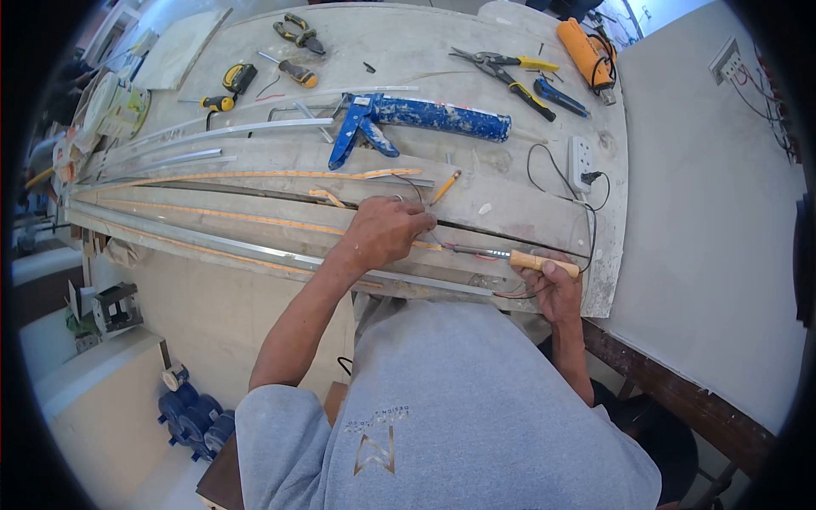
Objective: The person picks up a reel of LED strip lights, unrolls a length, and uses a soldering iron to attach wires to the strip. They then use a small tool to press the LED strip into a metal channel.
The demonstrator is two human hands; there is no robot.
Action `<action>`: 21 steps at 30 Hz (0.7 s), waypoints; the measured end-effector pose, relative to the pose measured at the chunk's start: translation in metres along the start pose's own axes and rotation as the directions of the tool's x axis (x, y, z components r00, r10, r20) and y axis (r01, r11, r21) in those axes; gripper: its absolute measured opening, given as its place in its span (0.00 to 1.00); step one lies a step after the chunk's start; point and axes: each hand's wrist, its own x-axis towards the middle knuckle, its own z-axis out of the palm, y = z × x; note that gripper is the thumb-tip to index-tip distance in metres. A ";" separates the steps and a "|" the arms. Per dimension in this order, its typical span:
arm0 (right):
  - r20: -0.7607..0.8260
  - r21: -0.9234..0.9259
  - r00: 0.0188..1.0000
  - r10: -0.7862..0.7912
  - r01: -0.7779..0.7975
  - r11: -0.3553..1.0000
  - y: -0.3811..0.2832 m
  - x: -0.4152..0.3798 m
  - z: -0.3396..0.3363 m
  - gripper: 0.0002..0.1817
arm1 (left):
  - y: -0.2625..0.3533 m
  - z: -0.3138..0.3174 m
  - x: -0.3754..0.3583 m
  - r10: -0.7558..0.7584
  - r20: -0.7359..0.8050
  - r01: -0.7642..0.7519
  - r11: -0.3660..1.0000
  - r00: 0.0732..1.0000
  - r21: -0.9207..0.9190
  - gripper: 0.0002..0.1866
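Observation:
A soldering iron with a wooden handle (544,263) is gripped in my right hand (557,289), its metal shaft pointing left. The tip is close to the end of an LED strip (280,222) that runs left along the bench, partly hidden beneath my left hand (387,231). My left fingers are pinched together just above the tip. A thin wire seems to be at them, but what they hold is too small to tell. Near that hand lie a short LED strip piece (327,198) and a pencil (447,186). A long aluminium channel (255,251) passes in front.
Beyond my hands are a blue caulking gun (442,116), tin snips (510,78), an orange heat gun (586,55), pliers (299,34) and a tape measure (240,78). A power strip (580,161) sits right, its cord trailing. Blue water bottles (197,418) stand below left.

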 end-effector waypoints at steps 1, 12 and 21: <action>-0.007 -0.016 1.000 0.002 -0.002 1.000 0.000 0.000 0.000 0.12 | 0.000 0.000 0.000 0.000 0.001 0.000 1.000 1.000 0.003 0.08; -0.012 0.023 1.000 0.026 -0.026 0.999 -0.001 0.001 0.001 0.13 | 0.000 0.001 0.000 -0.009 -0.004 0.009 1.000 1.000 -0.003 0.08; -0.006 -0.008 1.000 0.013 -0.013 1.000 -0.002 0.001 0.004 0.12 | -0.001 0.002 0.000 0.002 -0.023 -0.002 1.000 1.000 -0.011 0.09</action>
